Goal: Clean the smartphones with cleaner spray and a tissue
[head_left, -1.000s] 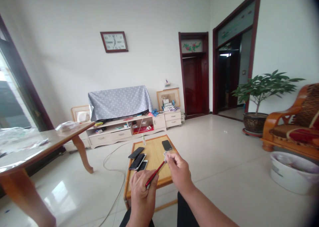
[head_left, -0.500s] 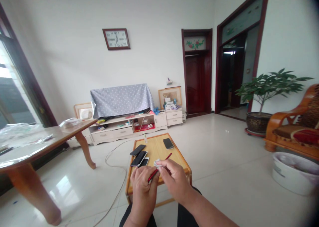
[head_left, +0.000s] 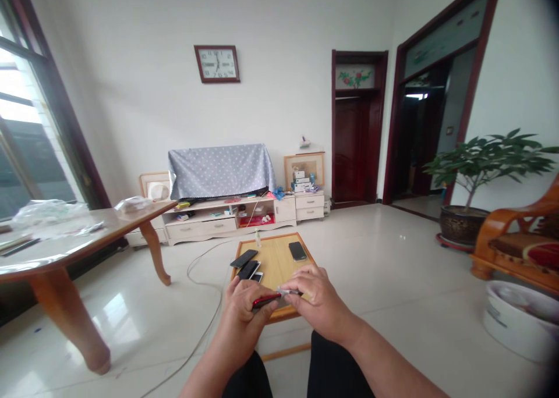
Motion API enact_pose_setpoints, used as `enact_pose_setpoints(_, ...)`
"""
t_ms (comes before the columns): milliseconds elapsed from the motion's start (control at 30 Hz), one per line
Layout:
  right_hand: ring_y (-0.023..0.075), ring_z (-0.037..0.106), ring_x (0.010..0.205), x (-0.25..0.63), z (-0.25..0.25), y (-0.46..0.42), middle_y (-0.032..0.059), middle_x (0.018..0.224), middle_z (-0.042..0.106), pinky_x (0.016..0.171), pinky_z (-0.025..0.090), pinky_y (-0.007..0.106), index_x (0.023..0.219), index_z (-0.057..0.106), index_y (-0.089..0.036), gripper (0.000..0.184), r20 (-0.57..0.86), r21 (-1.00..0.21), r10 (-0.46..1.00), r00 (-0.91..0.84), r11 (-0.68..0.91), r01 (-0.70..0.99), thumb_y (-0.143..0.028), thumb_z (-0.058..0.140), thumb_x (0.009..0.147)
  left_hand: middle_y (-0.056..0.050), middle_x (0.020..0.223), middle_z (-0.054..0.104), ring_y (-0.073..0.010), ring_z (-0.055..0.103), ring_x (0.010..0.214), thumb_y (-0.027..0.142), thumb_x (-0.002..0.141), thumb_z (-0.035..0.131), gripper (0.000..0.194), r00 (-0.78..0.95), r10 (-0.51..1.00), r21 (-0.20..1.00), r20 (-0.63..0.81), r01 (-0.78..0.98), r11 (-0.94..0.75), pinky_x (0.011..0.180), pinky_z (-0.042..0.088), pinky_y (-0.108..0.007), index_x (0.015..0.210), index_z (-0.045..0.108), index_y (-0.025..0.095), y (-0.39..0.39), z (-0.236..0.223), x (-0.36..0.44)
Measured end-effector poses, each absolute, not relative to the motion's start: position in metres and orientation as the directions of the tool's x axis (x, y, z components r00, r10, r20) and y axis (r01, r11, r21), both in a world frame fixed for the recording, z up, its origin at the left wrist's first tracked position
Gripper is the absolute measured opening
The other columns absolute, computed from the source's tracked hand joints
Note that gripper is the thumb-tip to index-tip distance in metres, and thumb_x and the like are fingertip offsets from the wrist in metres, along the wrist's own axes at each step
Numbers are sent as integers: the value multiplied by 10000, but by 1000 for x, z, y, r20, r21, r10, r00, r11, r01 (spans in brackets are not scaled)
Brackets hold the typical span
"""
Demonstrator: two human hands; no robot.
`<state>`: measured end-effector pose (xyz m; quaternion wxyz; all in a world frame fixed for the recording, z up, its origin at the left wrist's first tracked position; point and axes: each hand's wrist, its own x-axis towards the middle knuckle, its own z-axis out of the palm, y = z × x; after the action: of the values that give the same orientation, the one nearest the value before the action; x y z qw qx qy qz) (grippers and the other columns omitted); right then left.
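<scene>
My left hand (head_left: 242, 313) is closed around a thin red phone (head_left: 265, 299), held almost level in front of me. My right hand (head_left: 312, 302) pinches a small whitish cloth or wipe (head_left: 286, 292) against the phone's right end. Both hands hover over the near edge of a low wooden table (head_left: 275, 258). On that table lie three dark phones (head_left: 247, 265) in a cluster at the left and one dark phone (head_left: 297, 251) at the right, with a small bottle (head_left: 258, 239) at the far edge.
A larger wooden table (head_left: 65, 249) with plastic bags stands at the left. A cable (head_left: 203, 281) runs over the tiled floor. A TV cabinet (head_left: 227, 215) sits at the back wall. At the right are a potted plant (head_left: 471, 177), a wooden armchair (head_left: 519, 241) and a white basin (head_left: 519, 319).
The phone has swung from a steep tilt to almost level. My right hand slid down from its far tip toward my left hand. The view has shifted down and left.
</scene>
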<state>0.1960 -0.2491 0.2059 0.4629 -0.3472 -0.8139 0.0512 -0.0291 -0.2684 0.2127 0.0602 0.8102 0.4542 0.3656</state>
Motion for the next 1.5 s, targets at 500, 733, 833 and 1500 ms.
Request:
enact_pose_setpoints(500, 223, 594, 924, 183, 220, -257, 25, 887, 715, 845, 441, 371, 952, 697, -260, 48, 701, -372, 582, -412, 792, 485, -284, 661, 932, -2, 950, 728, -213, 660, 977, 429, 928, 612, 163, 331, 768, 453, 548, 655, -605, 1179, 257, -553, 943, 723, 311, -279, 229, -46)
enact_pose_setpoints(733, 221, 592, 907, 185, 219, -254, 22, 870, 706, 823, 448, 361, 934, 690, -256, 40, 689, -391, 602, -403, 777, 493, -270, 653, 932, -37, 945, 719, -217, 658, 967, 420, 938, 596, 194, 318, 761, 511, 566, 589, -626, 1069, 416, -471, 956, 718, 270, -279, 231, -58)
enact_pose_setpoints(833, 222, 586, 922, 181, 221, -257, 25, 894, 704, 828, 448, 362, 955, 684, -252, 37, 690, -380, 585, -426, 794, 475, -262, 659, 930, -26, 929, 715, -212, 653, 956, 418, 933, 610, 182, 331, 763, 515, 556, 584, -628, 1106, 369, -494, 948, 723, 277, -279, 231, -59)
enact_pose_setpoints(1500, 217, 575, 897, 186, 209, -253, 29, 875, 713, 817, 445, 361, 1013, 708, -246, 92, 715, -384, 565, -411, 809, 444, -271, 639, 958, -36, 955, 703, -204, 632, 962, 412, 931, 623, 191, 299, 806, 637, 511, 499, -588, 964, 450, -396, 950, 714, 245, -280, 235, -68)
